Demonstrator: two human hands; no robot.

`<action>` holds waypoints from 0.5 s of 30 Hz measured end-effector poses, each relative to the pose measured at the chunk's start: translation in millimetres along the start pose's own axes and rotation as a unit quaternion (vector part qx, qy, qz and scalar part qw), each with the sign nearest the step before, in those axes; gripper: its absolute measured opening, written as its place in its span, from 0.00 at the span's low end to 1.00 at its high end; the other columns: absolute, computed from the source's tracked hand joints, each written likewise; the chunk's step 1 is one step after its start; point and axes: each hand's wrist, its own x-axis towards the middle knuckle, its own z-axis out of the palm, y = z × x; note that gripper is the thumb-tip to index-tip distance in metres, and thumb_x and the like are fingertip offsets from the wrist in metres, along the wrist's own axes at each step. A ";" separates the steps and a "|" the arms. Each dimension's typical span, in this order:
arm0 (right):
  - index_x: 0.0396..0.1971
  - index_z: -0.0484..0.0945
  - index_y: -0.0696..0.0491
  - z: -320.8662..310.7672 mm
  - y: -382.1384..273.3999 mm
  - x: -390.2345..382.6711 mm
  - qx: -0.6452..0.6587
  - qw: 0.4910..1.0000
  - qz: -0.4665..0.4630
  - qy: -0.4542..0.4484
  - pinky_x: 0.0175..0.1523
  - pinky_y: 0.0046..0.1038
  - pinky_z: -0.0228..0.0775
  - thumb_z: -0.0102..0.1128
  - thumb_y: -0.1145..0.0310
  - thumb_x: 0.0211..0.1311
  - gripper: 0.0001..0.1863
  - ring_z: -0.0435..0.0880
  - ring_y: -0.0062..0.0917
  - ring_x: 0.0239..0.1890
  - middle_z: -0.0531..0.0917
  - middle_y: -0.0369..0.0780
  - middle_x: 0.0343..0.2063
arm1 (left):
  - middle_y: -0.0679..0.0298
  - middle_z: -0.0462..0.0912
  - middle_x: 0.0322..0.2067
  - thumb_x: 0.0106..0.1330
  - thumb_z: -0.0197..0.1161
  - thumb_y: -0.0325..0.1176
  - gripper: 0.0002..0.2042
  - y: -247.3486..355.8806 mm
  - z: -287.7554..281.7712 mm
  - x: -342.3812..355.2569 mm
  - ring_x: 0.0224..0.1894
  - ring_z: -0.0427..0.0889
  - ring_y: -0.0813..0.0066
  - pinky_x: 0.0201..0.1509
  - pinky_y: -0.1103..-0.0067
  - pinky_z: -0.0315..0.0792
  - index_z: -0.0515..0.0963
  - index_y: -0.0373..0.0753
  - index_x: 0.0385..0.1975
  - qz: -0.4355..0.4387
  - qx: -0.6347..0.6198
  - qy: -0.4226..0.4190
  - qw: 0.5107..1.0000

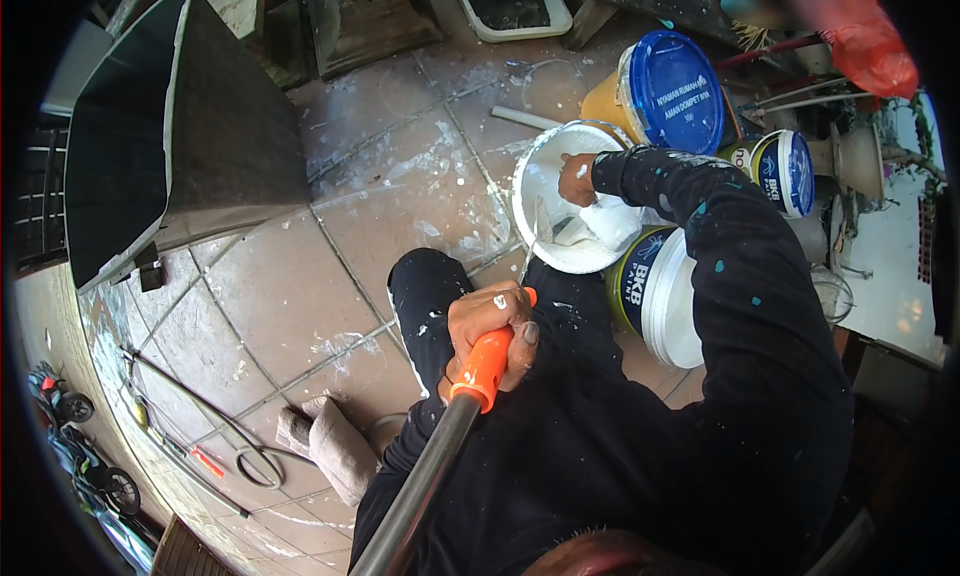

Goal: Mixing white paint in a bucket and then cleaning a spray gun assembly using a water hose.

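Left hand (490,338) is gripping the orange handle (483,371) of a metal pole (425,486), fingers (522,348) clenched around it; pole is running diagonally to the lower edge. Right hand (577,180) is sitting inside the mouth of the white bucket (523,191), near a white lump (611,221); can't tell if its fingers are grasping that. Bucket is standing on the tiled floor (270,316), just ahead of the knees (425,281). Yellow bucket (600,98) with blue lid (678,91) is standing just behind it; green bucket (632,284) is standing beside it, nearer the body.

tub (672,96) behind bucket (534,188), hose (192,400) left
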 end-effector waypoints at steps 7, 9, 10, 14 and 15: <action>0.37 0.85 0.48 2.3 -27.3 11.8 -0.218 0.936 0.231 -0.150 0.74 0.53 0.45 0.59 0.65 0.52 0.13 0.82 0.37 0.55 0.86 0.43 0.46 | 0.65 0.70 0.15 0.55 0.55 0.23 0.07 1.5 1.1 -1.5 0.18 0.69 0.74 0.26 0.80 0.65 0.67 0.38 0.17 -0.014 0.007 -0.026 1.000; 0.38 0.87 0.52 -5.1 -33.8 12.6 -0.179 0.944 0.241 -0.138 0.76 0.57 0.40 0.61 0.71 0.44 0.17 0.83 0.40 0.54 0.87 0.46 0.44 | 0.65 0.70 0.15 0.55 0.55 0.22 0.07 2.8 1.4 -2.5 0.18 0.69 0.74 0.26 0.80 0.65 0.67 0.38 0.17 -0.020 0.009 -0.030 0.999; 0.40 0.86 0.48 -9.0 -36.0 12.1 -0.199 0.933 0.242 -0.175 0.74 0.57 0.43 0.60 0.67 0.48 0.17 0.80 0.39 0.58 0.86 0.44 0.47 | 0.65 0.70 0.15 0.55 0.55 0.22 0.07 2.8 1.9 -2.5 0.18 0.69 0.74 0.26 0.80 0.65 0.67 0.38 0.17 -0.023 0.009 -0.035 0.999; 0.41 0.85 0.45 -12.8 -43.2 11.8 -0.238 0.921 0.245 -0.188 0.71 0.58 0.48 0.60 0.62 0.50 0.16 0.79 0.37 0.61 0.86 0.43 0.49 | 0.65 0.70 0.15 0.56 0.55 0.23 0.08 2.1 5.2 -2.0 0.18 0.69 0.74 0.26 0.80 0.65 0.67 0.38 0.17 -0.011 0.012 -0.034 0.999; 0.41 0.85 0.45 -12.5 -43.4 11.8 -0.248 0.922 0.242 -0.171 0.71 0.58 0.48 0.60 0.62 0.50 0.16 0.79 0.37 0.61 0.86 0.43 0.49 | 0.64 0.68 0.15 0.55 0.57 0.23 0.08 1.6 6.3 -1.5 0.17 0.68 0.72 0.24 0.79 0.63 0.66 0.36 0.17 -0.007 0.009 -0.028 1.000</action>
